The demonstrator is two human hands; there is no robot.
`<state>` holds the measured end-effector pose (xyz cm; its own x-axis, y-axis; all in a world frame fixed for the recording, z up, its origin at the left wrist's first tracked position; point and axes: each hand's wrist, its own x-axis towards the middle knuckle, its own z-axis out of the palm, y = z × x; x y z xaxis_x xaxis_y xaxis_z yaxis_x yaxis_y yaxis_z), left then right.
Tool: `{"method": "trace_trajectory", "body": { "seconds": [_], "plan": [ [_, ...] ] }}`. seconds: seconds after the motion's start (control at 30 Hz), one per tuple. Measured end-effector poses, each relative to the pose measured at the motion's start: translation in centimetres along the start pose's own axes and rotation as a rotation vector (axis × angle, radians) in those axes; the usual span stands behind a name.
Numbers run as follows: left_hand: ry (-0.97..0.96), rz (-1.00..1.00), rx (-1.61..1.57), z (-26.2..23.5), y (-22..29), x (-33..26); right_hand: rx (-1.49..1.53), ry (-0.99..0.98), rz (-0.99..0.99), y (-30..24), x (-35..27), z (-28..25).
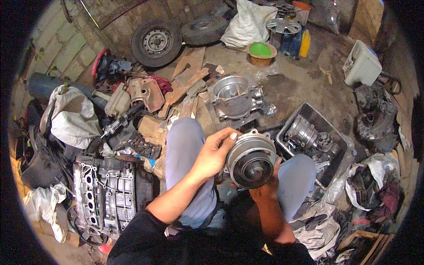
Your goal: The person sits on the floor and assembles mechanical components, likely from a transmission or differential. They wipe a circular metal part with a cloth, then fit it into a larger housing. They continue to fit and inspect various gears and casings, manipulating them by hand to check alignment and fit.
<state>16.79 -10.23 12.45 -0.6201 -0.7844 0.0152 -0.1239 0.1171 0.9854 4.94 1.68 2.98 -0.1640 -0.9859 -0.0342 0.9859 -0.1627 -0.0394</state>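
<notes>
Between my knees I hold a round flanged metal part (251, 161) with bolt lugs on its rim and a dark stepped ring on the side toward me. My left hand (214, 154) is closed on its upper left edge, with the thumb along the rim. My right hand (266, 187) grips it from below at the lower right; the part hides some of its fingers. Beyond it a cast metal gearbox housing (234, 98) rests on the floor with its round opening up. Right of my knee, a dark tub (344, 141) holds several metal drums and gear parts (302, 133).
An engine block (106, 196) lies at my left. Farther left are a white sack (75, 117) and scrap parts. Two tyres (156, 43), a stuffed sack (248, 23) and a green bowl (259, 50) stand at the back. A white bin (363, 64) and a greasy casing (375, 114) are at right.
</notes>
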Motion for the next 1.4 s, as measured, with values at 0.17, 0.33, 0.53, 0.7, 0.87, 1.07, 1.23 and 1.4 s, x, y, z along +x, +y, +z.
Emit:
{"method": "trace_trajectory", "body": {
  "seconds": [0.17,0.33,0.53,0.7,0.87,1.07,1.23,1.4],
  "plan": [
    [-0.098,0.097,-0.1,-1.3,0.6,2.6,-0.349,0.078,-0.188,-0.2,0.7,0.9],
    [-0.061,0.221,0.073,-6.7,1.9,10.6,-0.399,0.384,-0.368,-1.1,2.5,1.3],
    [0.167,0.046,0.427,-11.3,-1.8,21.0,-0.579,0.274,-0.394,-2.3,4.2,3.0],
    [-0.19,0.019,0.29,-12.3,-4.4,23.7,-0.75,0.381,-0.495,-3.9,5.9,4.9],
    [-0.485,0.018,0.384,-12.3,-5.0,24.9,-0.746,0.388,-0.643,-5.2,7.6,6.3],
    [-0.554,-0.128,0.157,-11.1,-6.6,24.8,-0.956,0.514,-0.799,-7.1,9.7,10.1],
    [-0.354,-0.22,0.014,-10.5,-6.1,23.4,-1.092,0.194,-0.707,-9.0,12.7,13.2],
    [-0.159,-0.331,-0.166,-8.1,-5.9,20.5,-1.154,0.165,-0.731,-10.0,15.8,13.5]
  ]
}}
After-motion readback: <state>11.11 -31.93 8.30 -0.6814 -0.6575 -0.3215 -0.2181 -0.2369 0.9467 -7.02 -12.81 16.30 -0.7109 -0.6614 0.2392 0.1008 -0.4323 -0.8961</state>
